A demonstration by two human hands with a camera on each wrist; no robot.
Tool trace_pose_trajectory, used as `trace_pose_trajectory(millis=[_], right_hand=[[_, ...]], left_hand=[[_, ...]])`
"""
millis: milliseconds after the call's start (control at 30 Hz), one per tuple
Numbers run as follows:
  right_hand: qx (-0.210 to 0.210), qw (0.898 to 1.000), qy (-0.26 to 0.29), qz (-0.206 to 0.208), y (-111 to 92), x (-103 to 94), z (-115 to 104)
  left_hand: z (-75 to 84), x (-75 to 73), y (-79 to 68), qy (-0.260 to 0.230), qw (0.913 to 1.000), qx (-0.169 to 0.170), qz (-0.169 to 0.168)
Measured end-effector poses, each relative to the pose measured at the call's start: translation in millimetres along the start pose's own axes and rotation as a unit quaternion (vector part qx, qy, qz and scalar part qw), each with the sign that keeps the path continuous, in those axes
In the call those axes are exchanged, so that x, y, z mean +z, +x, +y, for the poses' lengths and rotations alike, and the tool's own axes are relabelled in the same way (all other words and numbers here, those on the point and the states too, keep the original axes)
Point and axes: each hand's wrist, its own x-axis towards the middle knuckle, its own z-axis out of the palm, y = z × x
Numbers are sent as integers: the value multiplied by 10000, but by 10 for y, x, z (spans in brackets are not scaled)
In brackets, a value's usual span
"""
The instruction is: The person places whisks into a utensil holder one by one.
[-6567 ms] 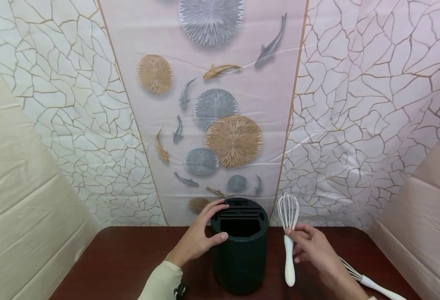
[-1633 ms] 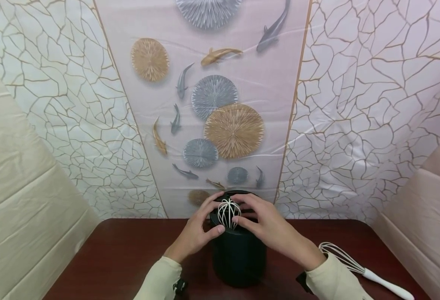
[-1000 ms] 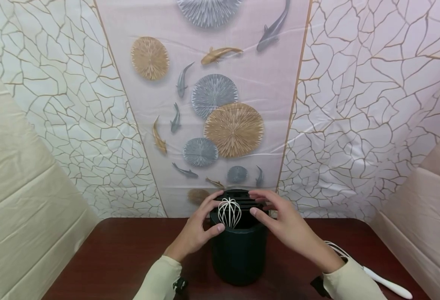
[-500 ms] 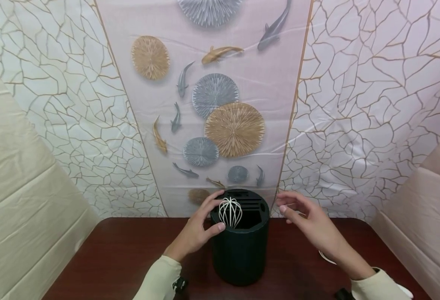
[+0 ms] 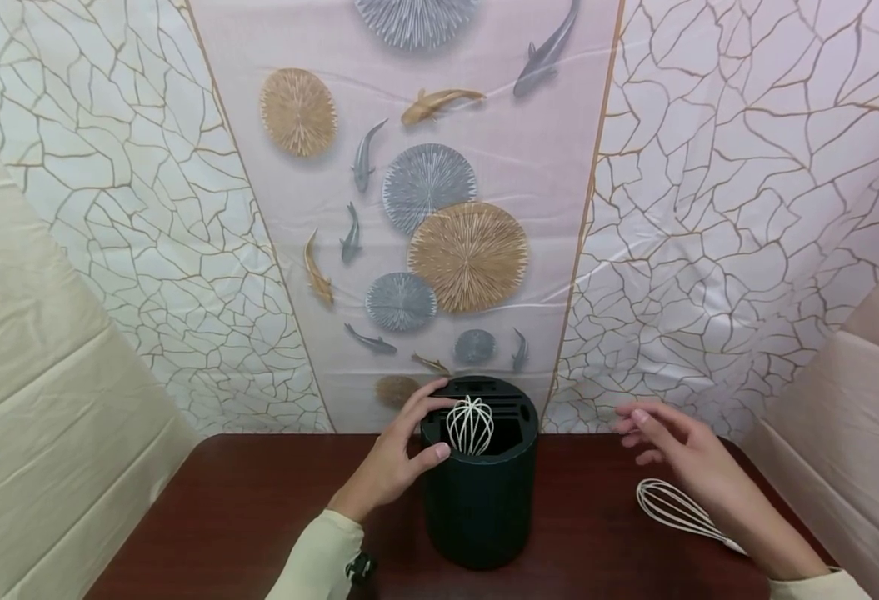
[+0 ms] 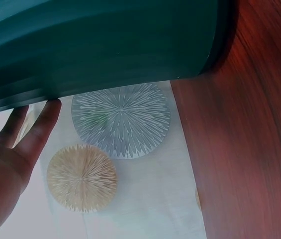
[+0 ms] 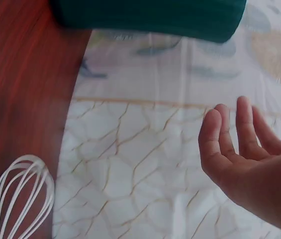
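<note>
A dark green cylindrical utensil holder [image 5: 478, 508] with a slotted top stands upright on the table. My left hand [image 5: 397, 458] holds its left side, thumb at the front of the rim and fingers toward the back; in the left wrist view, fingertips [image 6: 50, 107] meet its wall. One white whisk [image 5: 470, 427] stands in the holder's large opening, wire head up, its handle hidden inside. To the right, my right hand [image 5: 675, 446] hovers with loosely bent fingers and nothing in them. Below it lies a second white whisk [image 5: 675, 507], its handle hidden behind my forearm.
The reddish-brown table [image 5: 259, 517] backs onto a patterned cloth [image 5: 439, 208] with fish and round motifs. Cream fabric panels [image 5: 49, 400] slope up along both sides. A dark band [image 5: 361, 569] circles my left wrist.
One whisk went from my right hand into the holder, head up. My right hand then let go and moved right toward the lying whisk. My left hand has stayed at the rim.
</note>
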Motion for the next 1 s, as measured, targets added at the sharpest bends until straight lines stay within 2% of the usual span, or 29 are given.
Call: trace_pose_trajectory(millis=[233,433,600,700,800,1000], right_hand=[[214,9993,157,-278,-65,-296,351],[639,9967,151,-487,-154,-488,611],[786,9918,438,-907,-215,-617,873],[737,9917,88,-1047,-272,-695,1037],[777,9900,-551,-1042,-339,-775,1171],[911,9741,-1543,-1378,-416,-883,1323]], left_hand=[[-2,-5,8,-33,10000,50,7],[-7,-3,-5,-73,9999,86,0],[-21,-6,-8,-120,9999,98,37],[-30,-4,-6,-153,9998,122,41],[-36,2,2,-155,9998,141,7],[-29,8,-4,-211,9997,147,15]])
